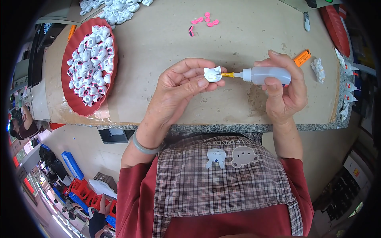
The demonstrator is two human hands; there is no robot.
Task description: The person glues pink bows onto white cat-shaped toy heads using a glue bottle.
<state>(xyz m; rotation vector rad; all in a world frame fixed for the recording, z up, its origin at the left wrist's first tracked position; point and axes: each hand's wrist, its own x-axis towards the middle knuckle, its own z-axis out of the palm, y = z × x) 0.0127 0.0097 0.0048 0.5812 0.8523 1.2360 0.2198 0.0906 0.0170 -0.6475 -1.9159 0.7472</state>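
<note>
Between the thumb and fingers of my left hand (180,85) is a small white cat-head figurine (212,74), its two pointed ears upward. My right hand (286,85) grips a translucent squeeze bottle (270,75) lying sideways, with clear liquid showing inside. Its thin yellow nozzle tip (228,74) points left and meets the right side of the cat head. Several small pink pieces (207,20) lie on the table beyond my hands, along with a pair of tiny pink-and-black glasses (191,31).
At the left stands a red scalloped tray (115,63) heaped with small white figurines; more white pieces (119,12) are piled behind it. An orange box cutter (302,58), crumpled tissue (318,70) and several small white bottles (349,96) sit at the right. Other people are at the far left.
</note>
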